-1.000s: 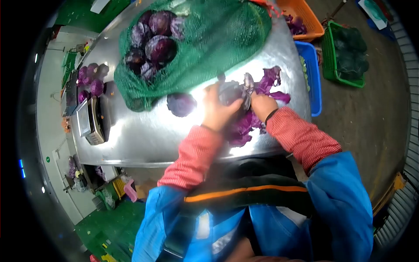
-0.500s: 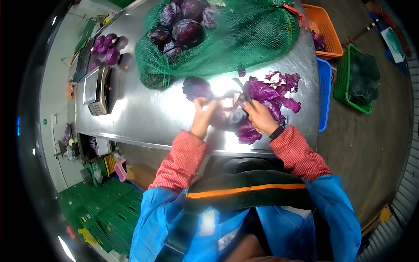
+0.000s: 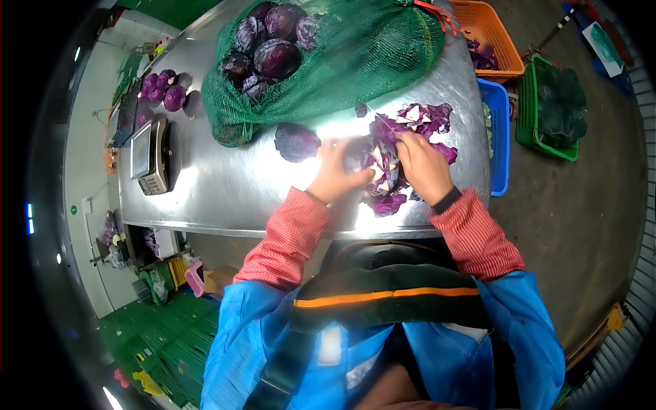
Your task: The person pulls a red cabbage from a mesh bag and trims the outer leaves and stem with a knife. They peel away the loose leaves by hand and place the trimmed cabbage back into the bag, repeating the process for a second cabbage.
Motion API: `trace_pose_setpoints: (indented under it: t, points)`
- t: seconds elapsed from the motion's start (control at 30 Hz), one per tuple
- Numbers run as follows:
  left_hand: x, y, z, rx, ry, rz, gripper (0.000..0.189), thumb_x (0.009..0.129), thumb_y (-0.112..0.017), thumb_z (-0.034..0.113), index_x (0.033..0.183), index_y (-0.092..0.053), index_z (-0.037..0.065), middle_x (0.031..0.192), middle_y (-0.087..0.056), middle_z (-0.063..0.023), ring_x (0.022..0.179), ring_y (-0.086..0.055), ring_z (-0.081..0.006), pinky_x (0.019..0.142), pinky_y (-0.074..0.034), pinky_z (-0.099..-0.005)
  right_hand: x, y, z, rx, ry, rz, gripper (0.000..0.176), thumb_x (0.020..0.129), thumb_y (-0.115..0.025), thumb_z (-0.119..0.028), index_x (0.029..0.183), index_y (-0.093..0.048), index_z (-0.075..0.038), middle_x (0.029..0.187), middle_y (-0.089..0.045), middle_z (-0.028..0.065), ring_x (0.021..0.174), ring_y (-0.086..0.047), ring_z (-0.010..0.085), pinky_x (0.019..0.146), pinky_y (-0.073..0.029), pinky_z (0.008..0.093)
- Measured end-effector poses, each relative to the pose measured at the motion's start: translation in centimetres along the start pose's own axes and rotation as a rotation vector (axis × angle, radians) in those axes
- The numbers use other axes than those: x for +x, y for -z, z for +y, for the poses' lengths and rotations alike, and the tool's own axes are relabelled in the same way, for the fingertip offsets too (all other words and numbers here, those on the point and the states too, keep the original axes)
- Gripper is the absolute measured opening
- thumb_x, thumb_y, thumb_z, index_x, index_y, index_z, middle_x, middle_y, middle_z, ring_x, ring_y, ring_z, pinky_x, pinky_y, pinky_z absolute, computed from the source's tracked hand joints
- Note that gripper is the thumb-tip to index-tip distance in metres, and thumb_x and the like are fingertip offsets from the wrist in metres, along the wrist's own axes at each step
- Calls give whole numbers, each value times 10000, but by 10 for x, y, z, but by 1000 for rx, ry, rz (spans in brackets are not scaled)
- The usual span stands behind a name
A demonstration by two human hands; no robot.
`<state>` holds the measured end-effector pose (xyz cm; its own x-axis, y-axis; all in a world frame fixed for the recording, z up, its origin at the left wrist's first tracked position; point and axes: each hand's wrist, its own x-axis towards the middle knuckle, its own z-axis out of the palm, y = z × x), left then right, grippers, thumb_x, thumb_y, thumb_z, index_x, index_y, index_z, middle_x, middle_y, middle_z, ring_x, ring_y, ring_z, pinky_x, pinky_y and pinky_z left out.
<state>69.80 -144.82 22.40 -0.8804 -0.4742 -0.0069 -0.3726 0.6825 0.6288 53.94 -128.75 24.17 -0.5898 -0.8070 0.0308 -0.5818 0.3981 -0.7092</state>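
Observation:
My left hand (image 3: pixel 338 174) is wrapped round the near left side of a red cabbage (image 3: pixel 358 156), its thumb against the pale-edged leaves. My right hand (image 3: pixel 422 169) is closed at the cabbage's right side. A thin knife blade (image 3: pixel 380 117) sticks out from it, pointing up and left; its handle is hidden in the fingers. Loose purple leaves (image 3: pixel 430 117) lie behind and around the right hand, and more cut leaves (image 3: pixel 388 205) lie below the cabbage. Another red cabbage (image 3: pixel 297 142) rests on the metal table just left of my left hand.
A green mesh sack (image 3: pixel 342 75) of red cabbages fills the table's far side. A scale (image 3: pixel 150 157) and several cabbages (image 3: pixel 164 89) are at left. Beyond the right edge stand an orange crate (image 3: pixel 502 41), a blue crate (image 3: pixel 502 137) and a green crate (image 3: pixel 529 109).
My right hand has moved up and right and turned, so the knife now shows as a thin line. My left hand has shifted right, further around the cabbage. The view has moved slightly.

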Motion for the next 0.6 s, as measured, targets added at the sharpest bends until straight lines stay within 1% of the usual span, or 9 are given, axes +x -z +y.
trace_pose_setpoints:
  t: [0.03,0.07,0.27,0.3,0.33,0.4,0.5,0.57,0.6]
  points:
    - [-5,-7,3,9,46,46,769,638,-829,327,1311,-510,131,1154,-444,-151,1092,-486,-314,984,-399,-397,-13,-3,7,-84,97,117,123,934,-525,-186,930,-516,-63,857,-614,146,626,-624,374,522,-497,474]
    - [-8,-9,11,-37,88,87,754,640,-827,330,1296,-514,128,1132,-444,-148,1079,-487,-313,978,-401,-402,-26,1,4,-140,106,131,111,920,-549,-176,898,-514,-73,808,-591,148,583,-611,360,493,-497,444]
    - [-10,-25,21,-144,244,288,701,658,-812,358,1243,-524,101,1095,-433,-155,1026,-489,-319,939,-412,-421,-66,-32,17,-285,75,142,144,888,-591,-159,830,-484,-82,705,-585,110,567,-631,290,464,-502,378]
    - [-11,-27,24,-162,250,298,710,664,-810,356,1251,-512,90,1094,-435,-156,1028,-483,-319,937,-410,-418,-59,-35,29,-192,-32,97,101,933,-538,-178,937,-513,-80,805,-609,166,619,-614,388,532,-494,477]
    - [-12,-28,27,-155,257,300,710,665,-809,352,1252,-508,89,1092,-435,-156,1031,-480,-317,938,-408,-415,-52,-45,47,-61,-3,184,151,959,-502,-198,926,-521,-52,771,-616,198,637,-609,412,548,-480,501]
    - [-16,-29,31,-141,272,309,711,667,-806,344,1253,-499,85,1088,-436,-156,1035,-475,-315,940,-406,-408,-25,-41,94,110,-430,79,236,991,-461,-259,960,-529,-35,730,-618,258,698,-606,456,588,-460,523]
    - [-21,-26,23,-323,289,290,695,672,-799,313,1250,-492,76,1097,-430,-153,1053,-461,-299,942,-397,-401,-9,2,62,117,-292,35,330,960,-524,-343,1114,-541,-52,749,-640,232,708,-635,420,613,-476,481]
    - [-22,-23,16,-299,270,268,688,679,-791,295,1253,-486,71,1110,-429,-151,1055,-458,-292,939,-396,-398,-16,-7,17,86,-199,15,483,885,-628,-408,1215,-521,-72,762,-658,192,740,-661,370,655,-491,435]
    - [-21,-22,12,-253,230,266,687,683,-785,290,1259,-481,70,1118,-429,-150,1051,-459,-292,937,-398,-397,-15,-13,10,107,-140,51,468,854,-618,-432,1145,-534,-75,760,-669,214,754,-656,433,658,-516,493]
